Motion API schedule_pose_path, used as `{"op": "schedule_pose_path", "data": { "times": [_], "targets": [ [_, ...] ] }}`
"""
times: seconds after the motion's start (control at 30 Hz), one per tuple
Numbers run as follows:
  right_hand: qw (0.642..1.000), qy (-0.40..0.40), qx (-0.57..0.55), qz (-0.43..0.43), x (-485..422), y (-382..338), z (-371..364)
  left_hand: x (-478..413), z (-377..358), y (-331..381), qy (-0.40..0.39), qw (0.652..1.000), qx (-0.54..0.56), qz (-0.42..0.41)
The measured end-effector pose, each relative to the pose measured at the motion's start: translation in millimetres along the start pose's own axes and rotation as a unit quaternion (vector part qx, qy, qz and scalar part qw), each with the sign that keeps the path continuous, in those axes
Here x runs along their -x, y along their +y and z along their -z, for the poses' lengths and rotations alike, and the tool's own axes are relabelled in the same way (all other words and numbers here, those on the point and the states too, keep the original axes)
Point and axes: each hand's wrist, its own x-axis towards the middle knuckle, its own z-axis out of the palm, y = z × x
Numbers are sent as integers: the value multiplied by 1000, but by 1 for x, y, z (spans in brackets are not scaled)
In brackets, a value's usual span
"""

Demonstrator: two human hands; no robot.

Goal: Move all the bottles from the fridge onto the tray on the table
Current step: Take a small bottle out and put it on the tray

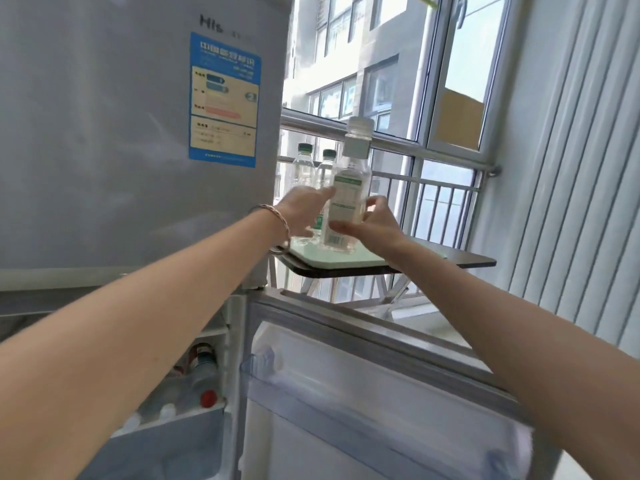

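A tall clear bottle (348, 188) with a white cap and a green-and-white label stands on or just above the pale green tray (346, 259). My right hand (372, 225) grips its lower part with thumb and fingers curled round it. My left hand (301, 213), with a bracelet at the wrist, reaches to the bottle's left side with fingers fairly straight; whether it touches the bottle is unclear. Two clear bottles with green caps (304, 164) (327, 164) stand at the tray's back. Inside the open fridge (194, 386) several more bottles lie, one with a red cap (208, 398).
The tray rests on a small dark folding table (464, 260) by the window railing (415, 147). The fridge's lower door (381, 393) hangs open below my arms. The upper fridge door (121, 133) with a blue label is shut. A ribbed wall is at the right.
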Motion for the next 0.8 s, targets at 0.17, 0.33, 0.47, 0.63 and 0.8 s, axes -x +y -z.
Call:
{"op": "schedule_pose_path", "data": {
  "times": [0.17, 0.33, 0.47, 0.63, 0.8],
  "targets": [
    [998, -29, -4, -58, -56, 49, 25, -50, -56, -10, -50, 998, -21, 28],
    [995, -53, -11, -81, -103, 92, 28, -95, -89, -27, -69, 996, -47, 12],
    [993, -77, -6, -95, -132, 114, 23, -129, -98, -43, -57, 997, -54, 20],
    [987, -129, 12, -90, -224, 182, 10, -144, -99, -44, -51, 996, -73, 17],
    [988, -122, 14, -94, -185, 135, -1, -142, -100, -43, -59, 995, -79, 17]
  ]
}}
